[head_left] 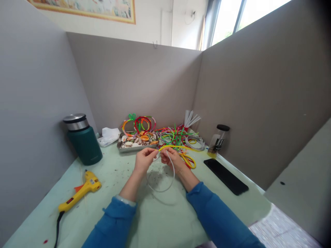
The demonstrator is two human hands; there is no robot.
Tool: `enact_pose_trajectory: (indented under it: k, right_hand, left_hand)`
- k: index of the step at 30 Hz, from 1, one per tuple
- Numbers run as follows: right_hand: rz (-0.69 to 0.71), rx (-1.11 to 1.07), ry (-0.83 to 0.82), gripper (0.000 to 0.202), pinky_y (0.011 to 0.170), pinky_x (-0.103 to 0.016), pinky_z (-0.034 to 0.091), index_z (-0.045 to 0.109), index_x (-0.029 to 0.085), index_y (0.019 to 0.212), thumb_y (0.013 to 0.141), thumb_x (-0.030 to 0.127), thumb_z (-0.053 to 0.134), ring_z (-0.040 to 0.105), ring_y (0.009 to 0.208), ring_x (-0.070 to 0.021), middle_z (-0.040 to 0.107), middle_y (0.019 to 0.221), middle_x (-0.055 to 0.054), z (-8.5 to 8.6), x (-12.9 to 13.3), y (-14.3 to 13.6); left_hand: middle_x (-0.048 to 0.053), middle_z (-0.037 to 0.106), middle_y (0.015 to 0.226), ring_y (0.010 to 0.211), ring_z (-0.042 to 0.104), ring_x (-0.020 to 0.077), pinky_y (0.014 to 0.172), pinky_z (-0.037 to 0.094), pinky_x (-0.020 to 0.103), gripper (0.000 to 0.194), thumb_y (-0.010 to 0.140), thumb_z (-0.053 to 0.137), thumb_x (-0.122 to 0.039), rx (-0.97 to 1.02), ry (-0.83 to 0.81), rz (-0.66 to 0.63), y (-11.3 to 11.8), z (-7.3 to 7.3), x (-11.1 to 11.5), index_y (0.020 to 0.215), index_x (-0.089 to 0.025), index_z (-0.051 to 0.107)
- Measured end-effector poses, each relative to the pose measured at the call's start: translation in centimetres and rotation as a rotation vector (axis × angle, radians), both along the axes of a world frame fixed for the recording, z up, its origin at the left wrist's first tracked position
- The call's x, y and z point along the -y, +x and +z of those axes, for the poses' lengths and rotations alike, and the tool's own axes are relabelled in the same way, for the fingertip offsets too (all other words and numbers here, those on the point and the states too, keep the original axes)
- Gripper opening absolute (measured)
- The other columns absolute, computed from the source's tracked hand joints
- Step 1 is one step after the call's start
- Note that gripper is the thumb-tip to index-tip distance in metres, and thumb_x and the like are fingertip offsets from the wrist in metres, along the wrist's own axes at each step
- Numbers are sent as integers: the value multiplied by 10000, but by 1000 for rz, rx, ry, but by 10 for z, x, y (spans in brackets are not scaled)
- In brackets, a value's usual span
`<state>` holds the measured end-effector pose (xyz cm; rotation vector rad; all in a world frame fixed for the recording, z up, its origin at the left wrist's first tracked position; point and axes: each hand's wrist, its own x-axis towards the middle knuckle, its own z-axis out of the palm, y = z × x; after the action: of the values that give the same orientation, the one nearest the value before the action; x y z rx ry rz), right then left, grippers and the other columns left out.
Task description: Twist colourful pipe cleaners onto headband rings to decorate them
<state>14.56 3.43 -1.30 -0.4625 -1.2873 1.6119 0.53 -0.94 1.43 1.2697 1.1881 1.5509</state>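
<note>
A thin white ring (165,190) hangs between my hands over the table. My left hand (145,159) pinches the left end of a yellow fuzzy stick (178,146) near the top of the ring. Close on its right, my right hand (170,157) is closed on the ring's upper right part, with the yellow stick passing above its fingers and trailing to the right. Exactly how the stick meets the ring is hidden by the fingers. Below and right of my right hand lie more yellow loops (190,162).
Behind my hands are a metal tray (137,148) of shells, decorated rings (143,125) and tangled coloured sticks (170,136). On the left stand a green bottle (84,144) and a yellow glue gun (80,193). A clear bottle (216,143) and black phone (226,176) are right.
</note>
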Motion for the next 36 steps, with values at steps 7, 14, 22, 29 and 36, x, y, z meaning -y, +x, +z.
enact_pose_trajectory:
  k: [7,14,22,29,36]
  right_hand:
    - [-147,181,37,294,463,-218,283,537,187,712,699,460,646,373,476,-82,436,540,52,-12,-1,-8]
    - [-285,174,4,299,440,-222,268,547,165,669,669,439,666,355,450,-79,430,504,54,-16,2,-13]
    - [-313,205,99,274,440,-223,275,562,170,656,684,425,655,366,454,-88,426,497,55,-15,3,-9]
    - [-355,286,168,280,447,-226,287,581,168,664,687,437,655,370,459,-92,434,491,54,-18,0,-8]
    - [-340,295,179,269,460,-232,290,593,165,680,689,428,651,383,470,-99,441,504,47,-20,-2,-7]
  left_hand:
    - [-41,513,537,354,296,11,362,125,201,394,542,766,-444,162,-204,-184,-10,-12,-5,711,-120,620]
    - [-46,476,553,365,284,3,355,95,191,399,562,767,-438,163,-269,-282,-13,-22,-10,719,-112,601]
    - [-40,486,582,369,277,-2,361,64,189,394,548,788,-387,228,-297,-334,-15,-20,-11,758,-104,611]
    - [-41,494,547,351,267,0,358,69,193,345,544,780,-328,241,-306,-254,-14,-19,-10,737,-100,609]
    - [-22,528,584,363,291,-2,366,110,190,368,529,787,-345,224,-263,-252,-14,-22,-11,743,-85,640]
